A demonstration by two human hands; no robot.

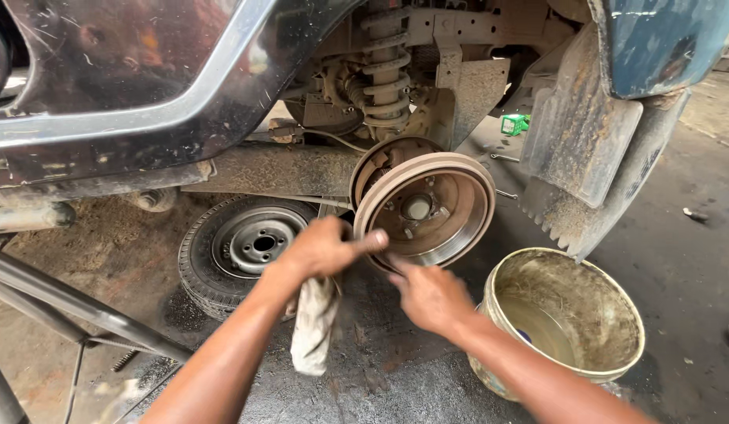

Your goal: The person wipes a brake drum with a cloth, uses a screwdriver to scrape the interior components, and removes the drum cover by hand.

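Observation:
A rusty brake drum (447, 206) sits on the hub of a raised vehicle, open face toward me. My left hand (324, 247) grips a dirty cloth rag (313, 323) that hangs down from the fist, and its thumb presses on the drum's left rim. My right hand (429, 294) is just below the drum, fingers reaching up to touch its lower rim, holding nothing.
A removed wheel (243, 247) lies flat under the vehicle at left. A dirty bucket (612, 314) with murky liquid stands at right. A coil spring (386, 71) and a mud flap (580, 157) hang above. A metal stand (74, 306) crosses at lower left. A green box (513, 123) lies behind.

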